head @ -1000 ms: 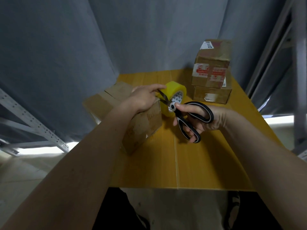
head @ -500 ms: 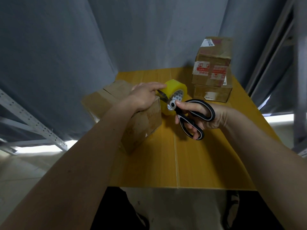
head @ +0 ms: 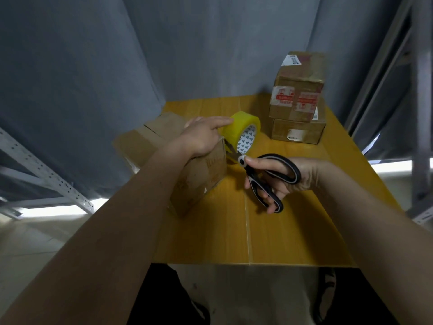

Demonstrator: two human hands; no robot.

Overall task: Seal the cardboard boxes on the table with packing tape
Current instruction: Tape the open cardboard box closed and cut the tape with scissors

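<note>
The table [head: 293,226] looks like smooth yellow wood with a soft shine. The boxes are brown cardboard: the near box [head: 199,174] is matt, and the stacked boxes [head: 297,106] at the upper right have shiny tape and paper labels. The tape roll [head: 236,130] is glossy yellow plastic. The scissors [head: 264,174] have grey metal blades and smooth black plastic handles. Behind hangs matt grey cloth [head: 93,55].

Box [head: 187,160] at frame centre-left on table [head: 293,231], tape roll [head: 241,134] just right of it, scissors [head: 264,174] below the roll, two stacked boxes [head: 296,109] upper right.
</note>
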